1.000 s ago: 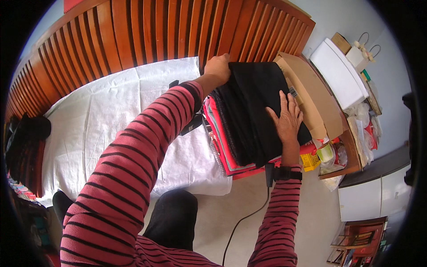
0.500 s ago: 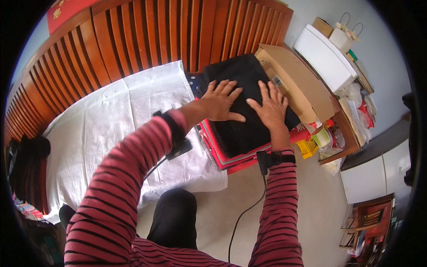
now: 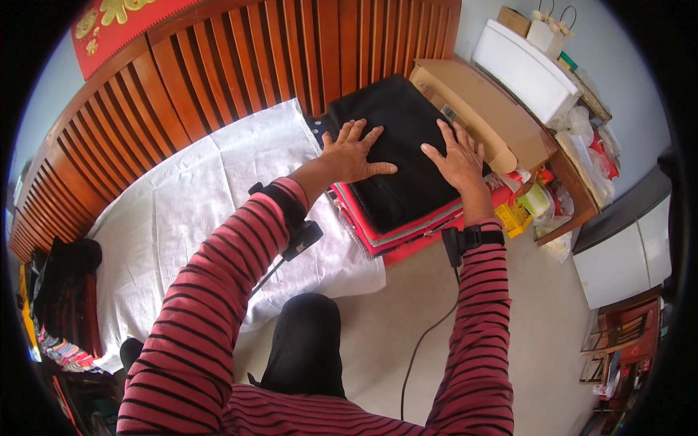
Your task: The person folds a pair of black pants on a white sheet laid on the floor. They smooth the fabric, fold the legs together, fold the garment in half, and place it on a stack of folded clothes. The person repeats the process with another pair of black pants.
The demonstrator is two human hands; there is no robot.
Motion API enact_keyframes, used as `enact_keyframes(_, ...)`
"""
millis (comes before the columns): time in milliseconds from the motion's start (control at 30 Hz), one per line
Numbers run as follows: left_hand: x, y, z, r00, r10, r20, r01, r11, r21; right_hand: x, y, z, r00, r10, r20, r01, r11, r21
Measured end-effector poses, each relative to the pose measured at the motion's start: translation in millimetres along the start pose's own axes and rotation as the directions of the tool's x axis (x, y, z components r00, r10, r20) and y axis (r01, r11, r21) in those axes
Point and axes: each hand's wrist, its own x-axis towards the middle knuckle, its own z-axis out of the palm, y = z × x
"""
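Observation:
A folded black garment (image 3: 407,160) lies on top of a stack of folded clothes (image 3: 378,236) in red, grey and other colours. My left hand (image 3: 351,154) rests flat on its left side, fingers spread and thumb pointing right. On its right side my right hand (image 3: 459,156) is spread open too, the fingers toward the cardboard box. Neither hand grips anything. Each of my wrists carries a black strap with a small device, and a cable hangs from it.
A white cloth (image 3: 196,196) covers the slatted wooden bench (image 3: 240,65) left of the stack. An open cardboard box (image 3: 502,123) stands right behind it, beside a white container (image 3: 523,69). Yellow packets (image 3: 514,218) and plastic bags sit lower right. Dark folded clothes (image 3: 69,291) are at far left.
My right hand has slid a little to the right along the black garment. My left hand stays nearly in place, flat on it. The whole view has shifted slightly.

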Motion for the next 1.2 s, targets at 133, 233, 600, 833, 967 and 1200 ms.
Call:
enact_keyframes(133,0,3,10,0.997,0.017,-0.078,-0.021,0.998,-0.053,-7,3,-1,0.997,0.069,0.029,-0.071,0.995,0.068)
enact_keyframes(233,-3,1,23,0.985,0.053,-0.162,-0.071,0.991,-0.113,-9,6,3,0.999,0.034,-0.018,-0.032,0.995,0.099)
enact_keyframes(600,-27,22,47,0.935,0.094,-0.341,-0.142,0.983,-0.117,-33,28,25,0.979,-0.03,-0.2,0.072,0.976,0.205)
enact_keyframes(833,-20,10,34,0.965,0.004,-0.262,-0.067,0.97,-0.233,-10,13,8,1.0,0.01,-0.012,-0.01,0.999,0.044)
enact_keyframes(967,-26,11,13,0.989,-0.022,-0.144,-0.007,0.98,-0.198,-27,6,-11,0.947,-0.149,-0.284,0.187,0.976,0.11)
enact_keyframes(1200,-82,20,-2,0.858,0.389,-0.335,-0.434,0.898,-0.07,-83,-56,-17,0.919,-0.29,-0.266,0.344,0.921,0.184)
